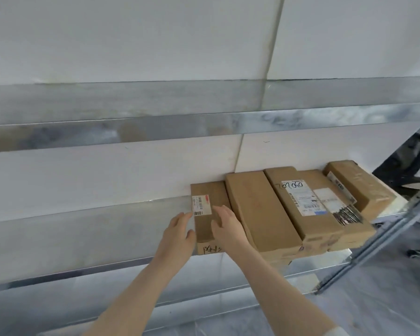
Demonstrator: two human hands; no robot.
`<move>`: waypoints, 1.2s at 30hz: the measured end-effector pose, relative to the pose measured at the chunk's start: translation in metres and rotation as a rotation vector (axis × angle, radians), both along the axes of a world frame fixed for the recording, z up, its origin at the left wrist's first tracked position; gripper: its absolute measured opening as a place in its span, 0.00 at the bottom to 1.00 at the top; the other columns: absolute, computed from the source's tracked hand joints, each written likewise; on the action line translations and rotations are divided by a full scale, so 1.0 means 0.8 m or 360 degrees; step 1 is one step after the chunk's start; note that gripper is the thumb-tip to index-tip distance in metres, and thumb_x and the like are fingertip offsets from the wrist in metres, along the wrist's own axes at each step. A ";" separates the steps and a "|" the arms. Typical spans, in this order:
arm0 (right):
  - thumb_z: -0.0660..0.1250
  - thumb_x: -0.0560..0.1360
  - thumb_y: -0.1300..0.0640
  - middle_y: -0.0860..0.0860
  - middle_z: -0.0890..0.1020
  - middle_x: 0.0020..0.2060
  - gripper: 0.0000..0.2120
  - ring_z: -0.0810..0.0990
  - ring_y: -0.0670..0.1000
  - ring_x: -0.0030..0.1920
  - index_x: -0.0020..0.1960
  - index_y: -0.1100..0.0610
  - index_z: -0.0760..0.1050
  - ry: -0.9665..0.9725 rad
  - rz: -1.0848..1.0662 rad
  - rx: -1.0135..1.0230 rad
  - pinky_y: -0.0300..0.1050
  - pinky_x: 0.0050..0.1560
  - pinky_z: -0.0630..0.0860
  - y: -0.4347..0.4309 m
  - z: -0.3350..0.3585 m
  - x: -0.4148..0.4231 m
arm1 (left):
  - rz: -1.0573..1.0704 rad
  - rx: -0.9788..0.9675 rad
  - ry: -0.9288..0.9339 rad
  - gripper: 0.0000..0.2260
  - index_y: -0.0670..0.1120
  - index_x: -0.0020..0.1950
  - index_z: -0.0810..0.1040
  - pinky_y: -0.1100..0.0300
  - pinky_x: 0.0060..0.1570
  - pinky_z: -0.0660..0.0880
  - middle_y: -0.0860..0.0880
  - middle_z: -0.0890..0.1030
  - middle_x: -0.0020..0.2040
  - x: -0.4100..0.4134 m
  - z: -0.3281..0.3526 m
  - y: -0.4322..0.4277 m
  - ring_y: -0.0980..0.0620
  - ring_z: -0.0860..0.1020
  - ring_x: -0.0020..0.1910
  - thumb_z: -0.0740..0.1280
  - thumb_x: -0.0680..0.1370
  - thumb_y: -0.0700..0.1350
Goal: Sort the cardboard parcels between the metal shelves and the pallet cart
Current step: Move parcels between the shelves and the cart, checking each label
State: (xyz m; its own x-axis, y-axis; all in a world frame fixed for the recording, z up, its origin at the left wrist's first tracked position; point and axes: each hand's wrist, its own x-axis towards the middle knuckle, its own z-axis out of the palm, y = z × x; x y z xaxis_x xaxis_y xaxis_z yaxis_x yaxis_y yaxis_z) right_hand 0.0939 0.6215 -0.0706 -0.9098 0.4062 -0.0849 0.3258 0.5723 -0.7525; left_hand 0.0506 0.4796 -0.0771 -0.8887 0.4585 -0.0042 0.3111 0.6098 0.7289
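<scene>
Parcel (210, 209), the leftmost of a row on the middle shelf (87, 214), sits at the shelf's front edge with both hands on it. The left hand (178, 235) has loose fingers against its left side; the right hand (224, 226) lies flat on top, not clenched. This looks like seating or squaring the parcel against its neighbour (260, 212). Next, a firm two-sided grip or a push back would be needed. Behind, more boxes (310, 209) reach the wall.

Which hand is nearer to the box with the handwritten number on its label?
The right hand. It lies on the small box, a plain box away from the numbered box. The left hand is farther left.
</scene>
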 end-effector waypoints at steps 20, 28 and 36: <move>0.57 0.79 0.52 0.34 0.49 0.72 0.21 0.56 0.39 0.71 0.71 0.44 0.61 0.0295 0.0018 -0.0148 0.37 0.63 0.69 0.015 -0.084 -0.052 | 0.0082 0.0108 -0.0050 0.20 0.55 0.73 0.58 0.67 0.57 0.62 0.56 0.52 0.76 -0.078 -0.075 0.036 0.58 0.62 0.69 0.52 0.80 0.44; 0.55 0.80 0.55 0.33 0.54 0.71 0.20 0.55 0.35 0.70 0.70 0.42 0.63 0.0393 0.0156 -0.0145 0.34 0.67 0.59 -0.036 -0.070 -0.043 | 0.0206 0.0149 0.0136 0.21 0.57 0.71 0.60 0.59 0.59 0.70 0.60 0.54 0.74 -0.062 -0.049 -0.011 0.59 0.65 0.67 0.52 0.80 0.43; 0.56 0.79 0.58 0.31 0.54 0.69 0.20 0.63 0.37 0.67 0.69 0.43 0.64 0.0516 0.0718 -0.0199 0.27 0.60 0.63 -0.226 0.014 -0.037 | 0.0687 0.0035 0.0342 0.20 0.61 0.71 0.57 0.56 0.59 0.73 0.60 0.53 0.75 -0.003 0.026 -0.224 0.55 0.66 0.67 0.51 0.80 0.47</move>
State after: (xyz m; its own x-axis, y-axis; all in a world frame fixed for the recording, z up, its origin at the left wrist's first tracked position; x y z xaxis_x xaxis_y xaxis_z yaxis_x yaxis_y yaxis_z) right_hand 0.0646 0.4405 -0.0594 -0.9785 -0.0236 0.2049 -0.1889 0.5015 -0.8443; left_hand 0.0481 0.3002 -0.0559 -0.9775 0.0453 0.2062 0.1780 0.7015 0.6901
